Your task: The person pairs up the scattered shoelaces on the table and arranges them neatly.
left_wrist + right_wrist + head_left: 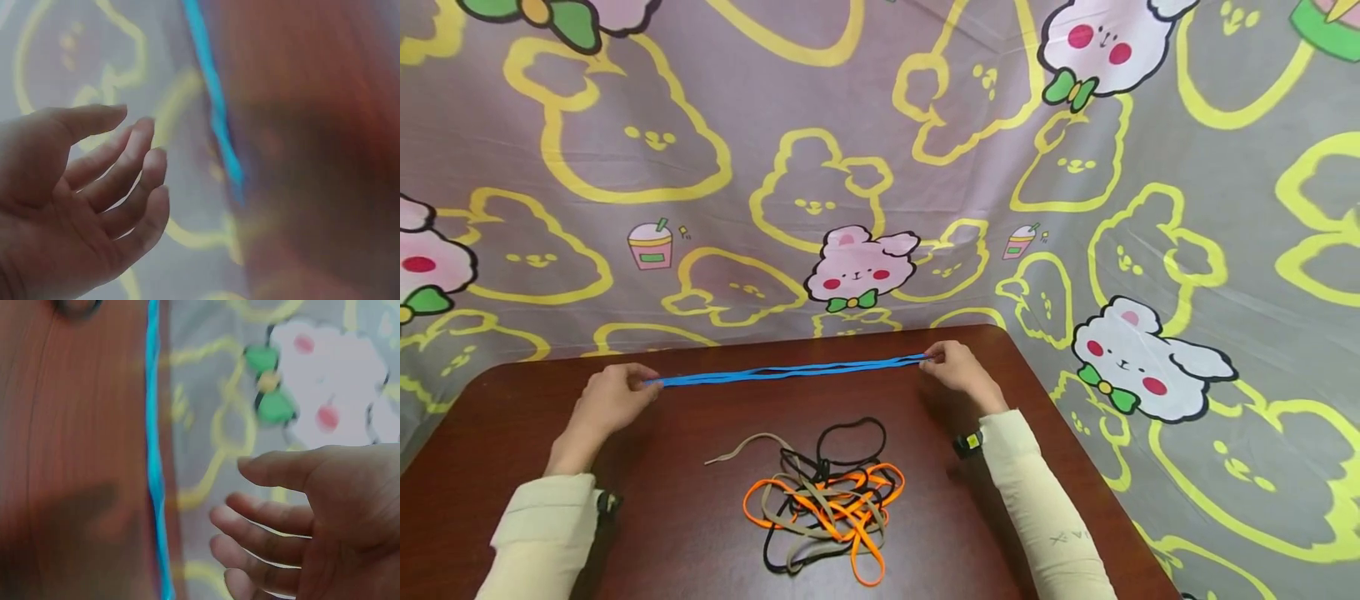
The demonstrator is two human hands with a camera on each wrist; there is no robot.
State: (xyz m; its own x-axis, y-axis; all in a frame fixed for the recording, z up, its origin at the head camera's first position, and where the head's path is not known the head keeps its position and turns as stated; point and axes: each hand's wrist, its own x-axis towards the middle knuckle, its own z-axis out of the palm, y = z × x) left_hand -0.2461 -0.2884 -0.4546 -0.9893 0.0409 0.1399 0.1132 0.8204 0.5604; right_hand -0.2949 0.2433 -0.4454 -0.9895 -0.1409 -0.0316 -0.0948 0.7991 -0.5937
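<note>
A blue shoelace (865, 365) lies doubled in a nearly straight line across the back of the table. At its left end is my left hand (613, 400), and at its right end my right hand (962, 371). The left wrist view shows the left hand (94, 194) with relaxed, spread fingers, apart from the blue lace (215, 106). Likewise, in the right wrist view the right hand (337, 512) has loose fingers and holds nothing, beside the lace (153, 425).
Nearer the front of the brown table (685, 517) sits a tangled pile of an orange lace (863, 533), a black lace (883, 437) and a tan lace (763, 436). A cartoon-patterned curtain (745, 100) hangs behind and to the right of the table.
</note>
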